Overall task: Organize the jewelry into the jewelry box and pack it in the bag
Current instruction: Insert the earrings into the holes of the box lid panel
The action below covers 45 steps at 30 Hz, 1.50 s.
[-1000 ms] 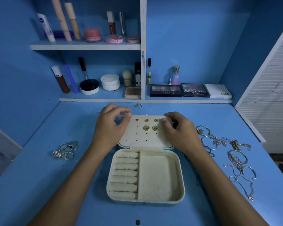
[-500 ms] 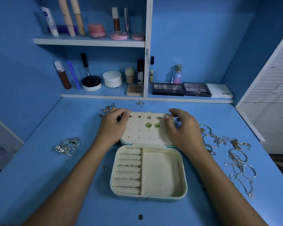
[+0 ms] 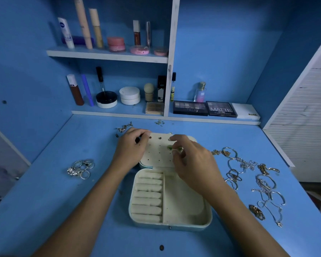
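A pale open jewelry box [image 3: 170,226] lies on the blue desk, with ring rolls on its left and an empty tray on its right. Its lid [image 3: 156,154] lies flat behind it and has small studs and two green earrings [image 3: 169,147] pinned in its holes. My left hand [image 3: 130,151] grips the lid's upper left corner with curled fingers. My right hand [image 3: 195,164] hovers over the lid, and its thumb and fingers pinch at the right green earring. A pile of silver rings [image 3: 81,168] lies left of the box. Bracelets and chains [image 3: 263,182] are spread on the right.
Loose earrings [image 3: 124,127] lie behind my left hand, and tiny pieces [image 3: 159,122] lie near the shelf edge. Makeup palettes [image 3: 190,108], jars and tubes fill the shelves at the back. A white slatted panel [image 3: 311,117] bounds the right side. No bag is in view.
My right hand left the lid's right edge and moved left over the green earrings, its fingers closing on one. My left hand stayed at the lid's left corner.
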{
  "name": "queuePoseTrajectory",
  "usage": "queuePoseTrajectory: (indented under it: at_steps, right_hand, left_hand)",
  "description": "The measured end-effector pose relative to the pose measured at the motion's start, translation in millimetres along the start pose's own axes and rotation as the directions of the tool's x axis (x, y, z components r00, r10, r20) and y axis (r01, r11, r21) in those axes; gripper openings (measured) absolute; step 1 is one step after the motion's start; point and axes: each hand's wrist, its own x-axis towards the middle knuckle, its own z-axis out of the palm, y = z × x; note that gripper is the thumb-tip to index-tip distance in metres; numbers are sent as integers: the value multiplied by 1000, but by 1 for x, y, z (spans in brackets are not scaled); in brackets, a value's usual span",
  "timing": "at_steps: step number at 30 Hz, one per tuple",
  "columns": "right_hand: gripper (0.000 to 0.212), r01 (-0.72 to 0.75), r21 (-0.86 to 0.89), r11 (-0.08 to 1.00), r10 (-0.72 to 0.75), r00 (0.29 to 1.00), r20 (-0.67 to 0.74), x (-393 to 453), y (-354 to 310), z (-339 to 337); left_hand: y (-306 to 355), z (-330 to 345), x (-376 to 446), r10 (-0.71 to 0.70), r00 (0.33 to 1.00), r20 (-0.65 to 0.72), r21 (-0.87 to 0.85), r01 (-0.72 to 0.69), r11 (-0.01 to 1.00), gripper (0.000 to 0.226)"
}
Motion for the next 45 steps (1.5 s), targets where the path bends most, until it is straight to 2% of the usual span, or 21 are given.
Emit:
queuePoseTrajectory:
  at_steps: [11, 17, 23, 28, 31, 34, 36, 41, 45]
  right_hand:
    - [35, 40, -126, 991, -37, 999, 21, 3, -12, -3]
    - [34, -2, -143, 990, -5, 999, -44, -4, -25, -8]
    - [38, -110, 89, 990, 118, 989, -88, -26, -46, -11]
    - [43, -223, 320, 921, 263, 961, -88, -45, -67, -14]
    - [50, -300, 541, 786, 388, 920, -53, -55, -81, -15]
    - [61, -304, 811, 499, 515, 857, 4, -62, -96, -19]
    - [69, -280, 906, 317, 576, 816, 50, -65, -102, -24]
    - [75, -204, 976, -74, 667, 718, 200, -66, -108, -32]
    - [75, -218, 949, -229, 678, 664, 316, -70, -108, -35]
  left_hand:
    - [7, -11, -1, 10, 998, 65, 7, -10, 1000, 20]
    - [26, -30, -2, 30, 994, 102, 19, -32, 999, 27]
    - [44, -50, -26, 131, 988, 87, -65, -126, 990, 31]
    - [52, -56, -48, 200, 978, 62, -67, -196, 978, 33]
    - [51, -57, -59, 225, 974, 33, -60, -223, 973, 31]
    - [50, -56, -70, 243, 970, -7, -66, -242, 968, 28]
    - [50, -56, -78, 250, 968, -27, -64, -251, 966, 29]
    - [45, -56, -100, 296, 953, -60, -80, -300, 951, 28]
    - [38, -55, -116, 320, 945, -68, -72, -325, 943, 28]
